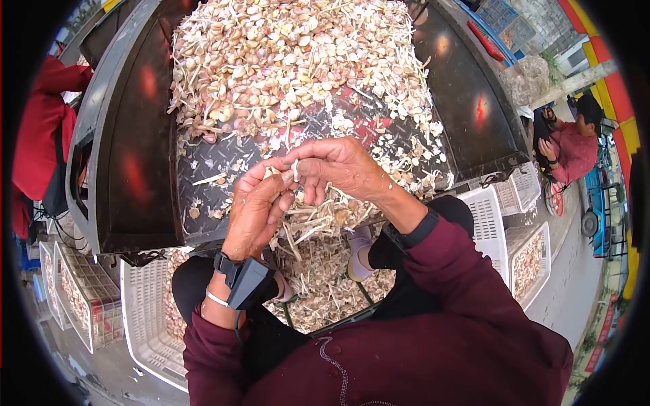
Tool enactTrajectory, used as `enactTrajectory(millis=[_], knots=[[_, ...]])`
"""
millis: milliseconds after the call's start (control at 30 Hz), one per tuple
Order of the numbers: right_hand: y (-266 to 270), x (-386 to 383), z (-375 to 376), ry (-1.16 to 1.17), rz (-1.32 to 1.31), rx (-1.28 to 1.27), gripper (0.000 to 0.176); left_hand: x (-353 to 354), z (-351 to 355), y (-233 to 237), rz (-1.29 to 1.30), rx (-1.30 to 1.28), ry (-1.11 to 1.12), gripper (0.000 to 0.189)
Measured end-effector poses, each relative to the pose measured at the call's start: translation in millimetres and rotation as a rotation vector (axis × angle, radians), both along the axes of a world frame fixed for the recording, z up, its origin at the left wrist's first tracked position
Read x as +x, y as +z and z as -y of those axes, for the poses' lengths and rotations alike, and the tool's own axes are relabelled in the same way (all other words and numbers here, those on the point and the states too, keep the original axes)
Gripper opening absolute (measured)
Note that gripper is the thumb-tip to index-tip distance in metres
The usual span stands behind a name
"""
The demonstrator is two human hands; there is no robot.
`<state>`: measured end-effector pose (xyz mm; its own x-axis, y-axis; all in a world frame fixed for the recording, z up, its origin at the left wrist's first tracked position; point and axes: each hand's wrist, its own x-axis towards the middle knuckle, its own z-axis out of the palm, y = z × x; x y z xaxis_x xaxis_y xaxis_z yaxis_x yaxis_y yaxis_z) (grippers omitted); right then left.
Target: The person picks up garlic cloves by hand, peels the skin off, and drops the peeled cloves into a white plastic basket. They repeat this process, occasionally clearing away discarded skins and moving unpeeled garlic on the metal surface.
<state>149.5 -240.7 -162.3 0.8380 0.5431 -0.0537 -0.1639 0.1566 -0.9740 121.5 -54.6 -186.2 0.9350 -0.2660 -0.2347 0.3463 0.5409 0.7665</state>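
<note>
My left hand (257,201) and my right hand (345,169) meet over the near edge of a dark metal tray (233,159). Between their fingertips is a small pale garlic clove (295,170), gripped from both sides. The fingers of both hands are curled in a pinch and partly cover it. Beyond them a large heap of loose garlic cloves (291,61) fills the back of the tray. Dry stalks and skins (332,213) lie under my hands at the tray's front edge.
Stalks and skins (318,301) cover the ground between my feet. White plastic crates stand left (145,318) and right (484,220), some with garlic. A person in red (44,135) is at the left; another person (575,145) sits at the right. A blue vehicle (596,210) stands farther off.
</note>
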Motion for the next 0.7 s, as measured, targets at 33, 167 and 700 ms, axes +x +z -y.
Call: enactTrajectory(millis=[33, 167, 700], knots=[[2, -1, 0, 0.003, 0.003, -0.001, 0.021, -1, 0, 1, -0.003, -0.003, -0.013, 0.018], [-2, -4, -2, -0.026, 0.035, 0.037, 0.018, -6, -1, 13, 0.002, 0.025, -0.008, 0.021], [120, -79, -21, 0.304, 0.202, 0.935, 0.012, -86, 1, 123, 1.120, 0.144, -0.051, 0.018]])
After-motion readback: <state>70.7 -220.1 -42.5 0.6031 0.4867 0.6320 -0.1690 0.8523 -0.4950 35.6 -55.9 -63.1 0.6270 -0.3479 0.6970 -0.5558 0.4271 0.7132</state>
